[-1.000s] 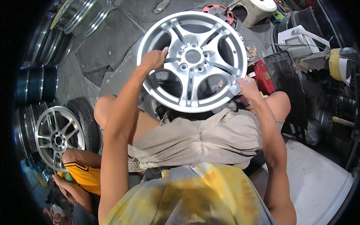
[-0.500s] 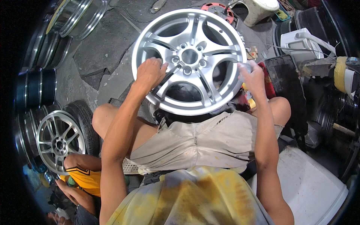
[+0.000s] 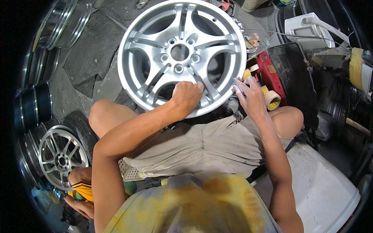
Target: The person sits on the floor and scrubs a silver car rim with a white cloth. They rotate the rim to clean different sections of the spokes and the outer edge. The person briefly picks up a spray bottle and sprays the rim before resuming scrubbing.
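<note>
A silver alloy wheel rim (image 3: pixel 180 37) with double spokes and an open centre hole lies face up before my crossed legs. My left hand (image 3: pixel 187 97) is closed over a near spoke, its fingers curled and the thumb along the top. At the rim's near right edge, my right hand (image 3: pixel 250 95) has bent fingers pinched around a small greyish piece, too hidden to name. Whitish dust coats its fingertips.
Tape rolls (image 3: pixel 273 100) and a red box (image 3: pixel 271 73) lie right of the wheel. A white tub (image 3: pixel 311 186) stands by my right arm. Stacked rims (image 3: pixel 37 101) and a spoked wheel (image 3: pixel 62 155) line the left, near another person's arm (image 3: pixel 79 206).
My left hand has moved from the left spoke to a near one. My right hand has slid nearer along the rim's right edge. The view has shifted, placing the wheel farther up and left.
</note>
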A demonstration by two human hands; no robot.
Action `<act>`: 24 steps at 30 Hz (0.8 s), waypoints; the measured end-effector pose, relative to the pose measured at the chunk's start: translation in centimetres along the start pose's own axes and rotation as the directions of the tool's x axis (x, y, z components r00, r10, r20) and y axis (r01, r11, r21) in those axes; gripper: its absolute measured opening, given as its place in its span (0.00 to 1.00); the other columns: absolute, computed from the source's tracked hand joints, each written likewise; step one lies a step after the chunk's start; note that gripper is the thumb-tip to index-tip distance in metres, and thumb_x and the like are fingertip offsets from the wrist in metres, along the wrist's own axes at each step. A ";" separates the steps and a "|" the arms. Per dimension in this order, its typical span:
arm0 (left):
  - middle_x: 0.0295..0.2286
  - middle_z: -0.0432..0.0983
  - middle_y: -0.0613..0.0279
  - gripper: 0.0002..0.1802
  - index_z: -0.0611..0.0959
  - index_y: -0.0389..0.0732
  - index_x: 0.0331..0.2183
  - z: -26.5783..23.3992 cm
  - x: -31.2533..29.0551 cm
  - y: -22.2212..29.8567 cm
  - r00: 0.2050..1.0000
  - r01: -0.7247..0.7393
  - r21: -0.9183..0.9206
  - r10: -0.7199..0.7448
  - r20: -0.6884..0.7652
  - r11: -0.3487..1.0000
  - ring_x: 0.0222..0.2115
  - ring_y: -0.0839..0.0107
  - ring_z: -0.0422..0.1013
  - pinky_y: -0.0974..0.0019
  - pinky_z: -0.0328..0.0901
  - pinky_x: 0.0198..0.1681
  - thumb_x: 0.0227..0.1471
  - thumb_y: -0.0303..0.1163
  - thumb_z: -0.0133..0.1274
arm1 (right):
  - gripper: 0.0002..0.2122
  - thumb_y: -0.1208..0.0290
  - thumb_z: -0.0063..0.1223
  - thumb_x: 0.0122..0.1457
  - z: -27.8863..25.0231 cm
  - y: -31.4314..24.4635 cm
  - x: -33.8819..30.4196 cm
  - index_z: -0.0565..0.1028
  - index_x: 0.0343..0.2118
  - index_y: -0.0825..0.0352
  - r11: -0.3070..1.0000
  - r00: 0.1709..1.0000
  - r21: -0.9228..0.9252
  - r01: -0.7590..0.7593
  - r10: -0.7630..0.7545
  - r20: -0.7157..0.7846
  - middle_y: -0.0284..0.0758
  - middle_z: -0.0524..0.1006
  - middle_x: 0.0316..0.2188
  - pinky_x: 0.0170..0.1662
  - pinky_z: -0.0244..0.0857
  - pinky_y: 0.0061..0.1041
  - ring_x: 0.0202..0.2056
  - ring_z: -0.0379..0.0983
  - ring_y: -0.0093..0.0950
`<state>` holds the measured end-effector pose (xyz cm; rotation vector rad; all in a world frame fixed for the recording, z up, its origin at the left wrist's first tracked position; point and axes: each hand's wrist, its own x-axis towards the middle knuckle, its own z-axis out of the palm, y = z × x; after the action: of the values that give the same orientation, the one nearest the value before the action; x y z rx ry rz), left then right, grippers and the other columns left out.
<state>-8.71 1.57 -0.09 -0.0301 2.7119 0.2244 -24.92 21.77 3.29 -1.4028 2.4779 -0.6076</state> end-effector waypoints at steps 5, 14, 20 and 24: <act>0.27 0.83 0.56 0.10 0.82 0.41 0.41 0.2 -0.6 2.0 0.983 -0.159 -0.074 0.165 0.085 0.985 0.30 0.60 0.83 0.60 0.74 0.28 0.55 0.29 0.55 | 0.18 0.68 0.56 0.64 0.3 0.6 -0.9 0.77 0.56 0.64 0.997 0.997 -0.046 0.065 -0.063 0.042 0.41 0.71 0.37 0.44 0.69 0.41 0.41 0.72 0.40; 0.31 0.85 0.52 0.16 0.86 0.43 0.43 -2.2 0.9 -3.5 0.996 -0.003 -0.114 0.013 0.087 0.993 0.36 0.55 0.83 0.55 0.76 0.35 0.49 0.27 0.56 | 0.16 0.69 0.57 0.62 0.8 -3.5 -1.3 0.79 0.52 0.66 0.983 0.984 0.094 0.160 -0.166 0.062 0.39 0.69 0.34 0.40 0.65 0.38 0.38 0.69 0.38; 0.32 0.84 0.47 0.09 0.89 0.39 0.32 -7.2 0.2 -5.5 0.997 0.081 -0.216 -0.080 0.015 0.973 0.36 0.51 0.82 0.52 0.76 0.38 0.46 0.27 0.57 | 0.12 0.64 0.58 0.62 5.5 -8.1 -1.3 0.82 0.43 0.66 0.993 0.997 -0.104 0.052 -0.046 0.060 0.36 0.69 0.36 0.42 0.60 0.38 0.42 0.66 0.36; 0.32 0.84 0.46 0.09 0.88 0.35 0.32 -10.2 -1.3 -8.4 0.970 0.124 -0.239 -0.168 -0.176 0.963 0.35 0.49 0.82 0.52 0.76 0.40 0.49 0.26 0.55 | 0.11 0.64 0.58 0.61 6.0 -9.8 -0.7 0.82 0.38 0.66 0.973 0.990 -0.223 -0.061 0.088 0.111 0.38 0.69 0.38 0.46 0.57 0.42 0.45 0.65 0.39</act>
<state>-11.21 -8.40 8.36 -0.3352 2.8460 0.5100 -14.68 16.47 2.44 -1.3677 2.5486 -0.2312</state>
